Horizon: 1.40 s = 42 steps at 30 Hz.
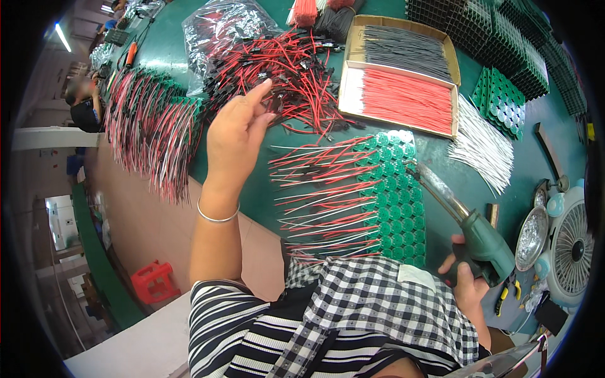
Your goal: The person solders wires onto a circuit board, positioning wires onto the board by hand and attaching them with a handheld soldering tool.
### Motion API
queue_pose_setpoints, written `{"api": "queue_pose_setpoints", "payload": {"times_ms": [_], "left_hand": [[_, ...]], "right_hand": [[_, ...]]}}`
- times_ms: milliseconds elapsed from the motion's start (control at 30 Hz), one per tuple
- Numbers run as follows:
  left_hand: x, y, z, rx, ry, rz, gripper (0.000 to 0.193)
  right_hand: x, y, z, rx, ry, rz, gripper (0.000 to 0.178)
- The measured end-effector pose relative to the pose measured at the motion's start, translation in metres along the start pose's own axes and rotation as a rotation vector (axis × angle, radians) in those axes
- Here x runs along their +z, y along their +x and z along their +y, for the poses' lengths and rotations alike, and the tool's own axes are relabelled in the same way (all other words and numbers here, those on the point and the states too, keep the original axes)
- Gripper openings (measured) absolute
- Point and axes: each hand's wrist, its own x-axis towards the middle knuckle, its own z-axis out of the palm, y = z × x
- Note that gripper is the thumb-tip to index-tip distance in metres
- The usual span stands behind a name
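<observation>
At far left, a co-worker (85, 112) sits small and blurred beyond the table (259, 200); a red stool (154, 281) stands on the floor below; a row of wired boards (154, 126) lies along the table's left edge, their wires hanging over it and mostly hiding the green; a clear plastic bag (220, 31) is cut off at the top; the left hand (239, 126) is over the near side of a heap of red and black wires (309, 79), its index finger and thumb apart, the other fingers hidden, so I cannot tell whether it grips a wire; the green board panel (401, 211) lies flat before the person, red and white wires fanning out leftward, its lower end covered by the checked cloth (372, 296); behind it is a cardboard box (354, 44) of black and red wires; the right hand's (467, 286) fingers are wrapped around the handle of a green soldering gun (488, 242), whose tip is at the panel's upper right edge, contact hard to make out; white wires (482, 148) lie beyond; a fan (573, 252) stands at far right.
</observation>
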Motion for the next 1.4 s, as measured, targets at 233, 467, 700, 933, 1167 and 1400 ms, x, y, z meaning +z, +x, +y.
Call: {"api": "queue_pose_setpoints", "payload": {"times_ms": [233, 467, 700, 933, 1167, 1400], "left_hand": [[-0.004, 0.006, -0.009, 0.036, 0.017, 0.046, 0.021], [-0.01, -0.003, -0.008, -0.088, -0.288, 0.252, 0.006], [0.023, -0.028, -0.011, -0.161, 0.351, -0.191, 0.009], [0.032, -0.03, -0.015, -0.093, 0.508, -0.144, 0.012], [-0.006, -0.027, 0.0, -0.141, 0.056, 0.137, 0.01], [-0.002, -0.021, 0.039, 0.055, -0.084, 0.23, 0.01]], "right_hand": [[-0.001, -0.001, 0.0, 0.01, -0.012, -0.017, 0.056], [0.001, 0.001, 0.0, 0.011, -0.011, 0.001, 0.056], [0.003, 0.0, -0.002, 0.003, -0.002, -0.002, 0.057], [-0.003, 0.0, -0.002, 0.008, -0.038, -0.08, 0.055], [-0.012, 0.004, 0.001, -0.089, -0.1, -0.168, 0.051], [-0.019, 0.002, 0.002, -0.087, -0.181, -0.212, 0.05]]}}
